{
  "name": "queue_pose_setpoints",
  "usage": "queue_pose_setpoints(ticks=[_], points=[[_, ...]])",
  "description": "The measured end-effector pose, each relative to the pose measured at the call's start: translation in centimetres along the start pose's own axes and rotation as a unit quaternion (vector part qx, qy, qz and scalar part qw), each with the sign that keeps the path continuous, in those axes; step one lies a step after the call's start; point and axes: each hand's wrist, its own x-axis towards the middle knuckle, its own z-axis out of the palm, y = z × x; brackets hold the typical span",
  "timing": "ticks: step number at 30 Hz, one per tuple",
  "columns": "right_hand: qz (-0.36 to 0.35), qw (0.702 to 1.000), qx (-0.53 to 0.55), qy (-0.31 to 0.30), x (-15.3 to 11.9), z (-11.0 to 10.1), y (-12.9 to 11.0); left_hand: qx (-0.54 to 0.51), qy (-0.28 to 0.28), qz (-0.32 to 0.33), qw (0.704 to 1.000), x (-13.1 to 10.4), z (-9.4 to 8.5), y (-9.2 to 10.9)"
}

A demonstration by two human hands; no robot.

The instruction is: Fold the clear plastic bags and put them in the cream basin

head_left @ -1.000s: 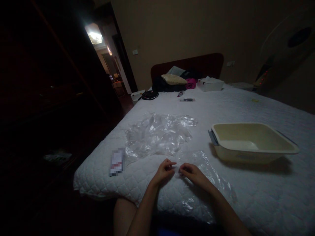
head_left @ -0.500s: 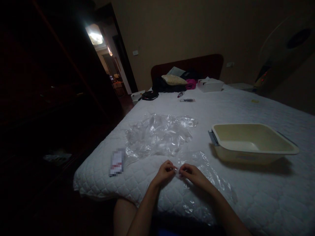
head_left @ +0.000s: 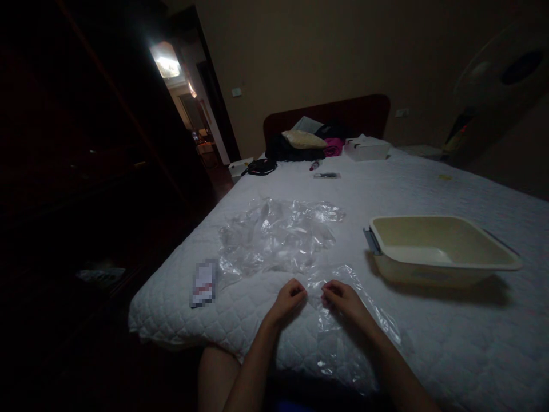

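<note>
Toward six o'clock on the white quilted bed (head_left: 249,323), both hands work at the near clear plastic (head_left: 334,337), whether sheet or bag I cannot tell. It lies just under and between the forearms, running from the fingertips down toward five o'clock and hanging over the bed's edge.

Taking the hands as the clock's centre, the left hand (head_left: 290,297) has its fingers curled and the tips pressed to the thumb, apparently nipping the film's edge. The right hand (head_left: 345,300), just beside it at three o'clock, is curled in the same way and appears to pinch the film too; how much is caught in either grip is too small to tell.

A crumpled clear plastic pile (head_left: 274,237) spreads between ten and eleven o'clock. The cream basin (head_left: 433,276) with grey handles stands well apart, between two and three. A blurred-out flat item (head_left: 203,284) lies near nine, and a slim packet (head_left: 326,175) far off at twelve.

The step in hand looks like working the film's edge apart. As I judge it, the next move calls for a light, steady pinch on both sides and a gentle pull, since such thin film may cling or tear.
</note>
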Motion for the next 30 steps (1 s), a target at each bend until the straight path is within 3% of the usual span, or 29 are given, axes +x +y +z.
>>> queue_pose_setpoints(ticks=[7,14,30], points=[[0.062,0.997,0.034,0.021,0.1,-0.3,0.7,0.039,0.008,0.034,0.999,0.1,0.2,0.1],[0.063,0.996,0.049,0.046,0.5,-0.7,1.0,0.023,-0.012,0.035,0.999,-0.4,0.0,1.1],[0.023,0.999,-0.011,0.038,0.9,-0.6,1.6,-0.032,-0.028,0.016,0.999,-0.2,-0.1,1.1]])
